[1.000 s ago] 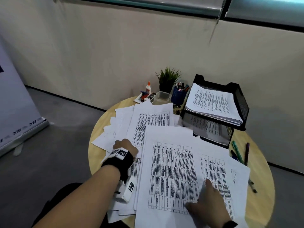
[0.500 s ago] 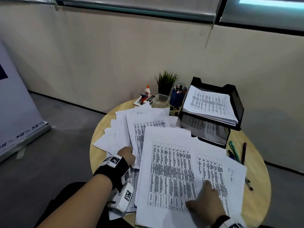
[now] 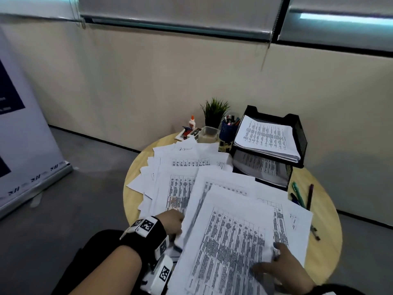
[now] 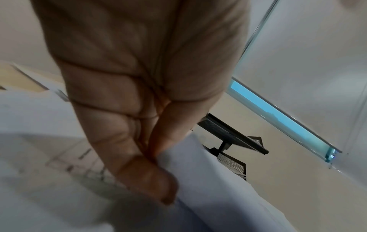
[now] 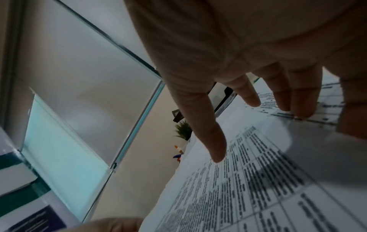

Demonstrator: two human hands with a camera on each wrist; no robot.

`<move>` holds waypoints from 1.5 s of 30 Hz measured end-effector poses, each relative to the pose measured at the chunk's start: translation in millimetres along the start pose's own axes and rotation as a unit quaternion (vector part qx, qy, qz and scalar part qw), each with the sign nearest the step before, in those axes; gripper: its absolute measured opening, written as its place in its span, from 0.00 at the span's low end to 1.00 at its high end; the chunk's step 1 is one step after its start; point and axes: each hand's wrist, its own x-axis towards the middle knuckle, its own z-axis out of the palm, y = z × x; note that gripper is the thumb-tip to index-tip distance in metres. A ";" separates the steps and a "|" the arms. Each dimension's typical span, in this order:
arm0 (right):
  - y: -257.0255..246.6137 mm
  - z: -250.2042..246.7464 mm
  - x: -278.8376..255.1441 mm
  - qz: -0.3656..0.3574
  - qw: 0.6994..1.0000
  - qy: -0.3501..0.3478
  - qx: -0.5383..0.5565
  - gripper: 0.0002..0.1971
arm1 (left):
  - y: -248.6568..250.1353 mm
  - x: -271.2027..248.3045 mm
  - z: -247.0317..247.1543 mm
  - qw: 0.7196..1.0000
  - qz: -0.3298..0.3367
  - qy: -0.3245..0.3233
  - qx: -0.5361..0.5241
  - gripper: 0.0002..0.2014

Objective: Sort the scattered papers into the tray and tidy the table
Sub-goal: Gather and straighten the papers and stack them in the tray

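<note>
Round wooden table (image 3: 136, 173) at lower centre, strewn with printed papers (image 3: 185, 167); the black mesh tray (image 3: 297, 128), upper right, holds a stack. At the bottom edge my left hand (image 3: 172, 222) pinches the top sheet (image 3: 229, 241) while my right hand (image 3: 282, 265) lies spread on it. Gathering, I judge; next, square the bundle and carry it trayward

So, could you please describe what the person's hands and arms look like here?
Both hands are bare: the left hand and the right hand wear no gloves. The left forearm is bare, without a sleeve. A black wristband circles the left wrist, carrying white blocks with black-and-white square markers. A dark band with a white edge shows at the right wrist.
</note>
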 end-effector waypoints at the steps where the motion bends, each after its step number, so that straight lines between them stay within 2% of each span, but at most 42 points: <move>1: 1.5 3.6 0.9 -0.005 1.000 -0.006 -0.002 0.75 | 1.3 2.3 3.4 0.999 -0.007 0.015 -0.051 0.05; 3: 1.1 9.1 0.3 -0.013 1.000 0.006 0.006 0.66 | 2.6 5.0 9.3 0.987 -0.021 0.051 -0.149 0.15; 4: 1.9 11.0 1.3 -0.017 1.000 0.022 0.014 0.62 | 3.7 4.7 10.8 0.986 -0.026 0.053 -0.157 0.19; 9: 5.3 10.3 6.1 -0.026 0.995 0.064 0.073 0.48 | -5.6 6.5 22.5 0.978 -0.002 0.045 -0.202 0.25; 11: 5.4 6.3 9.2 -0.030 0.989 0.083 0.117 0.43 | -6.2 5.5 21.2 0.972 0.015 0.040 -0.232 0.20; 13: 1.1 4.7 5.4 -0.044 0.981 0.099 0.159 0.44 | -5.7 4.4 19.2 0.957 0.033 0.039 -0.284 0.17; 16: 1.5 6.7 10.9 -0.039 0.966 0.068 0.245 0.63 | -7.2 3.1 19.5 0.905 0.038 0.031 -0.422 0.18; 17: 1.7 7.2 13.0 -0.027 0.959 0.045 0.278 0.64 | -7.3 3.0 20.2 0.893 0.038 0.020 -0.447 0.17; 20: 0.8 5.5 12.9 -0.010 0.948 0.007 0.319 0.44 | -4.2 2.9 19.7 0.872 0.060 -0.011 -0.485 0.13; 21: -1.0 5.6 11.2 -0.009 0.949 0.011 0.315 0.43 | -3.1 2.8 19.3 0.866 0.066 -0.015 -0.495 0.12; 23: 4.3 9.2 19.5 -0.017 0.951 0.038 0.307 0.47 | -2.7 2.5 17.3 0.862 0.079 -0.016 -0.500 0.16; 25: 4.8 8.9 20.0 -0.031 0.947 0.039 0.318 0.51 | -3.4 1.7 16.0 0.845 0.088 -0.019 -0.528 0.22; 26: 1.5 7.7 16.6 -0.042 0.941 0.028 0.336 0.46 | -2.4 0.1 13.7 0.836 0.089 -0.020 -0.542 0.22; 27: -1.9 6.6 12.5 -0.056 0.933 0.012 0.355 0.36 | -2.8 1.0 13.2 0.832 0.089 -0.019 -0.547 0.21; 29: -5.7 5.6 8.6 -0.070 0.924 -0.037 0.375 0.22 | -2.5 1.5 14.2 0.841 0.090 -0.015 -0.533 0.17; 30: -6.2 5.1 8.4 -0.073 0.921 -0.061 0.377 0.21 | -2.4 1.7 15.4 0.860 0.084 0.010 -0.503 0.12; 32: -3.9 5.8 11.4 -0.072 0.925 -0.060 0.368 0.22 | -4.8 4.3 16.4 0.922 0.061 0.111 -0.365 0.05; 34: -0.1 5.0 15.8 -0.056 0.937 -0.013 0.346 0.16 | -14.4 10.8 13.7 0.949 0.023 0.210 -0.235 0.05; 35: 0.9 4.7 16.8 -0.050 0.940 0.008 0.337 0.14 | -20.4 14.1 10.5 0.953 -0.017 0.239 -0.183 0.07; 36: 2.0 4.4 17.9 -0.045 0.945 0.030 0.324 0.13 | -27.5 18.8 7.3 0.954 -0.072 0.259 -0.131 0.17; 37: 3.0 3.8 19.7 -0.048 0.947 0.048 0.313 0.13 | -34.6 23.0 4.0 0.952 -0.127 0.258 -0.104 0.25; 39: 5.7 1.9 20.2 -0.056 0.952 0.063 0.294 0.10 | -43.8 25.6 -2.4 0.948 -0.177 0.238 -0.116 0.30; 42: 3.8 -5.1 16.5 -0.060 0.960 0.076 0.263 0.07 | -51.7 30.0 -5.1 0.948 -0.167 0.221 -0.157 0.29; 45: -0.7 -6.7 10.3 -0.068 0.956 0.066 0.277 0.06 | -53.0 29.7 -7.0 0.944 -0.200 0.236 -0.116 0.19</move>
